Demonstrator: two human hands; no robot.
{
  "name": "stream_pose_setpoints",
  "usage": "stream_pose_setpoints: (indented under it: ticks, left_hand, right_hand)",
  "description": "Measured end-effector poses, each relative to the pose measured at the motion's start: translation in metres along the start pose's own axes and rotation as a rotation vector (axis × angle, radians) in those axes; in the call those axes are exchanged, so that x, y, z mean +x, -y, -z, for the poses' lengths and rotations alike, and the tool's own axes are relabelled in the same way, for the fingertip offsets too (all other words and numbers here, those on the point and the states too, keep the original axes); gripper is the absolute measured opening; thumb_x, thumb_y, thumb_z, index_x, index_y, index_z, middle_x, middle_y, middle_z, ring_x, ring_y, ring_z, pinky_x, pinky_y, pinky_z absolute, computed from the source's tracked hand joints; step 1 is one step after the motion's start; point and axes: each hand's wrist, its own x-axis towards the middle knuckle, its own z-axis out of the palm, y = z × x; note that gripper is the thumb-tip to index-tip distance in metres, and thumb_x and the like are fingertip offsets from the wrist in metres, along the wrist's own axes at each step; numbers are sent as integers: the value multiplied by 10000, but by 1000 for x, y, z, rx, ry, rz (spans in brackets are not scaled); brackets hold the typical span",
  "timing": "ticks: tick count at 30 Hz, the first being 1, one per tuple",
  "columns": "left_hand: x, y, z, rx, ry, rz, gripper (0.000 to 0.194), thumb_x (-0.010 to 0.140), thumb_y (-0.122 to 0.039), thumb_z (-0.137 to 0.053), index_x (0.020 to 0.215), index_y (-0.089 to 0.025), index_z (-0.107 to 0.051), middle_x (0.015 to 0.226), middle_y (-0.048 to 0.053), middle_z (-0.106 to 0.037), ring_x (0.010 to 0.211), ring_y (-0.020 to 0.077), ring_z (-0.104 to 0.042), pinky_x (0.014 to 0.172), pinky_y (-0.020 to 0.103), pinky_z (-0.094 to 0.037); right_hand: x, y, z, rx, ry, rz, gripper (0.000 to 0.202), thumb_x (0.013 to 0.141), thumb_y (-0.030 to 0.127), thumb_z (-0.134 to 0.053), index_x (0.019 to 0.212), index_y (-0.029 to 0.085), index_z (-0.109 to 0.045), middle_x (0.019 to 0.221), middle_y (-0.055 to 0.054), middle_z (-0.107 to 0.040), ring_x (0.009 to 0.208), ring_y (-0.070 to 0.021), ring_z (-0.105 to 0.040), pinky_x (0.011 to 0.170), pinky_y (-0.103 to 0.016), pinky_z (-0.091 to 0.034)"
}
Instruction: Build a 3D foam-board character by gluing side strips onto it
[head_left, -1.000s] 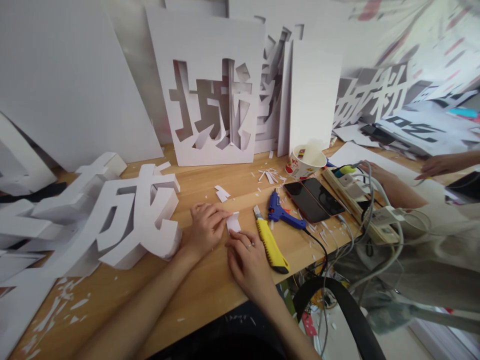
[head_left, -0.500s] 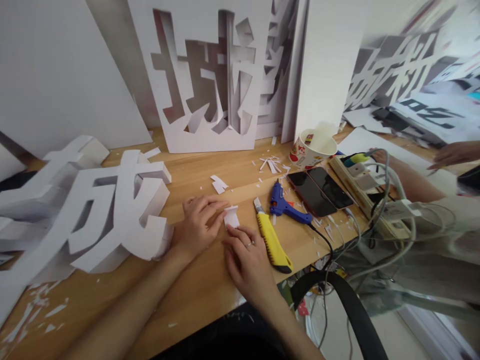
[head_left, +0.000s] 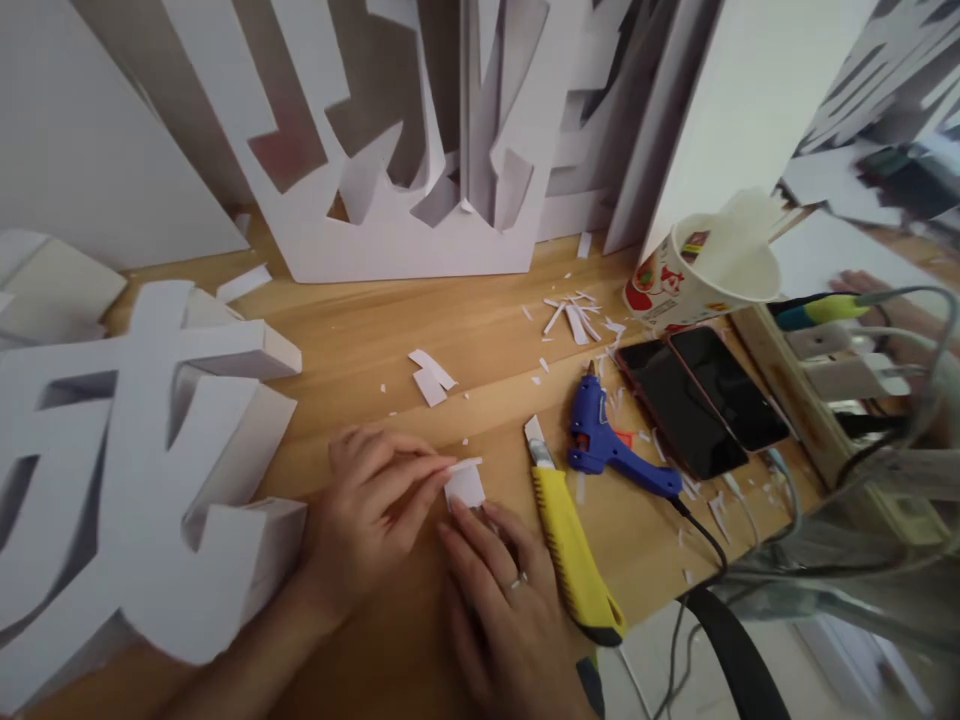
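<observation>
A small white foam-board piece (head_left: 466, 486) lies on the wooden table between my hands, with a thin raised strip along its far edge. My left hand (head_left: 379, 500) pinches that strip at its left end between thumb and fingertips. The fingers of my right hand (head_left: 499, 585), which wears a ring, are stretched out and press on the near edge of the piece. Right of my right hand lies a yellow utility knife (head_left: 571, 545), its blade pointing away. Beyond the knife is a blue glue gun (head_left: 611, 440) on its side, its cord running off the table's edge.
Large white cut-out characters (head_left: 172, 450) stand at left, and a cut board (head_left: 405, 245) leans at the back. A paper cup (head_left: 667, 275), two phones (head_left: 682, 410), a power strip (head_left: 780, 370) and cables crowd the right. White scraps (head_left: 431, 377) dot the table. Another person's arm shows far right.
The view has moved closer and lower over the table. My left hand still pinches the small piece's edge, and my right fingers stay on its near side.
</observation>
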Motion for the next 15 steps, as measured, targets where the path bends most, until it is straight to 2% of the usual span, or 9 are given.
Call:
stream_pose_setpoints:
  ticks: [3,8,12,13,15]
  left_hand:
    - [2,-1,3,-15,52,21,158,900,-137,-637,998,-249,-691,902,-1,-675,857,171,-580,847,396,-411]
    - [4,-3,5,-19,95,65,166,902,-124,-614,959,-247,-710,827,-15,-681,808,168,-567,923,443,-373]
    - [6,-5,4,-18,78,94,164,919,-152,-600,913,-247,-733,757,-25,-683,770,162,-557,950,449,-366]
    - [6,-6,4,-19,75,102,167,925,-162,-595,903,-246,-737,747,-24,-683,767,160,-554,951,446,-369]
    - [6,-7,4,-25,81,124,179,939,-175,-581,903,-243,-742,737,-22,-683,763,157,-553,950,439,-379]
  right_hand:
    - [-1,-5,0,-49,0,32,456,858,87,-521,1304,142,-596,1479,-35,-526,1306,-287,-435,1013,-424,-465]
    - [6,-8,-6,-100,-87,25,383,812,81,-544,1131,203,-717,1259,3,-701,1132,-271,-564,857,-384,-528]
    - [6,-3,-16,-89,-277,-102,337,860,95,-519,1018,271,-759,1083,34,-766,1053,-255,-616,785,-378,-532]
    - [5,-1,-17,-89,-291,-131,308,874,120,-538,1001,291,-761,1051,36,-772,1052,-258,-623,771,-379,-537]
    - [3,2,-17,-119,-227,-143,233,862,179,-633,990,330,-757,1022,41,-775,1045,-264,-635,742,-375,-549]
